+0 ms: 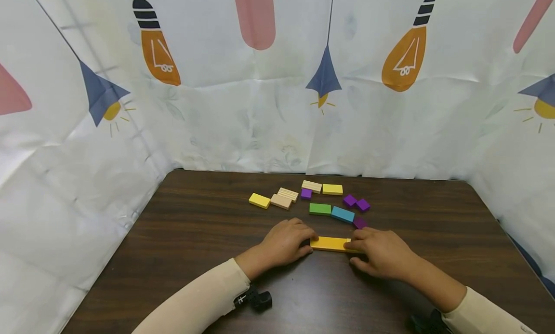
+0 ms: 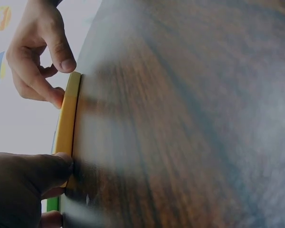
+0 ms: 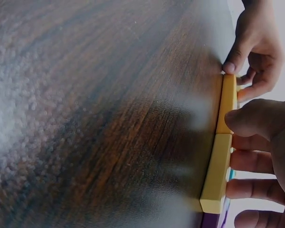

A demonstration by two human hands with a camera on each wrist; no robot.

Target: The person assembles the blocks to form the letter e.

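An orange-yellow block (image 1: 329, 244) lies on the brown table (image 1: 173, 257), with a paler yellow block (image 3: 217, 166) end to end with it. My left hand (image 1: 284, 242) pinches the left end of the orange-yellow block between thumb and fingers. Around the right part of the row, my right hand (image 1: 381, 252) has its fingers fairly straight, touching the blocks; its thumb seems slightly apart on the near side. The right hand hides most of the paler block in the head view. Just beyond the row lie a green block (image 1: 320, 209) and a blue block (image 1: 342, 214).
Farther back are yellow blocks (image 1: 332, 189), plain wooden blocks (image 1: 281, 201) and several small purple blocks (image 1: 363, 205). One purple block (image 1: 359, 223) lies close to the right hand. A patterned white curtain (image 1: 260, 131) borders the table's far edge.
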